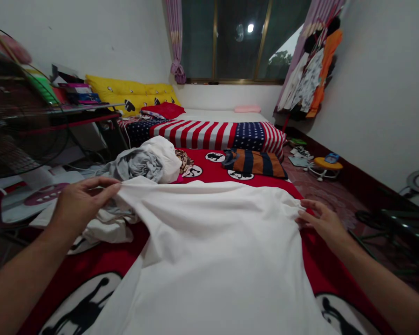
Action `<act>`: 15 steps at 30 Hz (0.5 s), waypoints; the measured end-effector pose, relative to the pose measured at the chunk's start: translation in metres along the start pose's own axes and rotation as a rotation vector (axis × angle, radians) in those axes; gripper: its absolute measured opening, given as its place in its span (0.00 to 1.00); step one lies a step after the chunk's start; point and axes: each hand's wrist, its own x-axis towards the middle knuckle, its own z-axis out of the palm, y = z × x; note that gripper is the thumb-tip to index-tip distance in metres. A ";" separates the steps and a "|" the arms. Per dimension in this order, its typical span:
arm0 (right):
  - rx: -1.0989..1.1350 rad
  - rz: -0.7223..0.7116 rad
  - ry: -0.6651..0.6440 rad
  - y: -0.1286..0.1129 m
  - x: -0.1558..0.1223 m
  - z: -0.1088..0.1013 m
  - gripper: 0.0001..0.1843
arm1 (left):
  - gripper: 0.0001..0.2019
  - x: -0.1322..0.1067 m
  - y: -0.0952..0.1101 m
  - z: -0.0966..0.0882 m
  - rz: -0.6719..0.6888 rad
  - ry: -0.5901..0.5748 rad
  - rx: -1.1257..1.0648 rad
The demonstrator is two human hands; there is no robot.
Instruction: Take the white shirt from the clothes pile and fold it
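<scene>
The white shirt (212, 242) lies spread across the centre and lower part of the frame, on the red blanket (321, 265) that covers the bed.

Left hand (78, 202): fingers closed in a pinch on the shirt's upper left corner, at centre left of the frame. The cloth is lifted slightly and drawn taut there.

Right hand (323, 221): fingers partly curled, tips gripping the shirt's right edge at centre right. The palm faces down, close to the blanket.

Step in hand, as judged from the pose: the shirt is being stretched flat between the two hands, ahead of a fold. The body of the cloth is mostly smooth; a fold of fabric stands loose below the left corner.

The next move calls for an even pull on both sides, both grips kept firm, and the loose fold at left flattened before any edge is brought across.

Surroundings: a heap of grey and white clothes (148, 163) lies just beyond the left corner. A striped garment (256, 163) lies farther up the bed. A flag-pattern cover (209, 132) and yellow pillows (132, 95) sit toward the window (237, 39) at top centre.
</scene>
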 end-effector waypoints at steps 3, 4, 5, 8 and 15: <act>-0.211 -0.078 0.046 -0.002 0.011 0.000 0.24 | 0.15 0.002 -0.016 -0.016 0.174 -0.055 0.317; -0.331 -0.136 0.066 -0.004 0.015 0.000 0.22 | 0.14 0.001 -0.017 -0.016 0.266 -0.068 0.403; -0.455 -0.203 0.085 -0.007 0.019 0.002 0.20 | 0.13 -0.001 -0.014 -0.012 0.360 -0.066 0.462; -0.678 -0.367 0.102 -0.016 0.033 0.012 0.18 | 0.13 -0.011 0.009 0.015 0.573 -0.020 0.453; -0.898 -0.304 -0.058 -0.024 0.051 0.044 0.36 | 0.16 -0.026 0.056 0.116 0.762 -0.406 0.253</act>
